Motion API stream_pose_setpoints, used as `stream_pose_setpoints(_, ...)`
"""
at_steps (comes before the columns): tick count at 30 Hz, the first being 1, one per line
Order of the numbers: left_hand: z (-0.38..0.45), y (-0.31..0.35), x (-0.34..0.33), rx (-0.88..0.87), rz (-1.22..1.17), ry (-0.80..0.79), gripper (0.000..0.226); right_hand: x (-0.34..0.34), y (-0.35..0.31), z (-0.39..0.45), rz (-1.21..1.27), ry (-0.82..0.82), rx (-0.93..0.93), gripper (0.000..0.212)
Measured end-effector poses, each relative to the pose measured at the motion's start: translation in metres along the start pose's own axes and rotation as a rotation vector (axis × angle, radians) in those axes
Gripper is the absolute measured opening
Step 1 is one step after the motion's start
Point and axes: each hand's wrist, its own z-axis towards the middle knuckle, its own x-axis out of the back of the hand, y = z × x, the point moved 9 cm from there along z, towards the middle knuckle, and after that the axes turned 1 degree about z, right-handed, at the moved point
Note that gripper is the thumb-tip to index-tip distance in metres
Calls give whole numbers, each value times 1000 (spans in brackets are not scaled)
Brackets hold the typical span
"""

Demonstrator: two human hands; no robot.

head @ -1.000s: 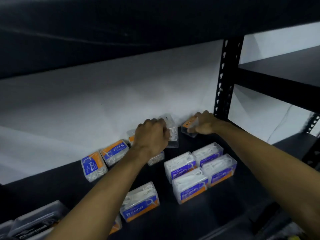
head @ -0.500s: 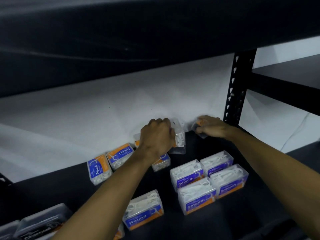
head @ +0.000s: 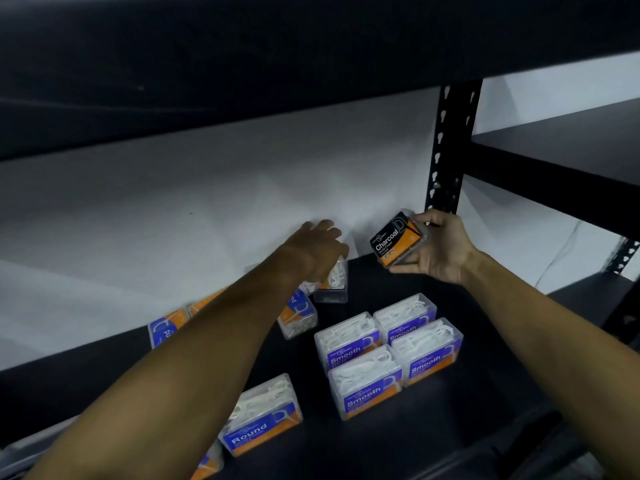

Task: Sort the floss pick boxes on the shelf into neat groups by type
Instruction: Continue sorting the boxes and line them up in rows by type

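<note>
We see four Smooth boxes (head: 388, 355) grouped upright on the shelf (head: 433, 441), Round boxes (head: 259, 415) scattered left, Charcoal box (head: 396, 239) held tilted.

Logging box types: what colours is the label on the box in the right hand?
Black and orange, on the Charcoal box; head view.

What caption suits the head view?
Right hand lifts a Charcoal box beside four grouped Smooth boxes; left hand reaches back.

In my right hand (head: 437, 249), up at one o'clock, the Charcoal box (head: 395, 240) is black and orange with white lettering. The Smooth boxes (head: 388, 353) at five o'clock are clear, blue-and-orange labelled, holding white picks. The shelf (head: 433, 431) is black.
</note>
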Motion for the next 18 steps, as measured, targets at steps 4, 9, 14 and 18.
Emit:
stream_pose_setpoints(4,-2,0,11,-42,-6,101,63,-8,2,2,100,-78,0,61)
stream_pose_setpoints(9,-28,-6,21,33,-174,247,42,-20,-3,-1,22,-77,60,55)
stream_pose_setpoints(14,-66,-34,26,147,-717,291,48,-20,-8,1,-146,66,114,40)
stream_pose_setpoints(18,-90,-51,16,251,-1184,308,54,-26,-14,2,-240,163,170,30)
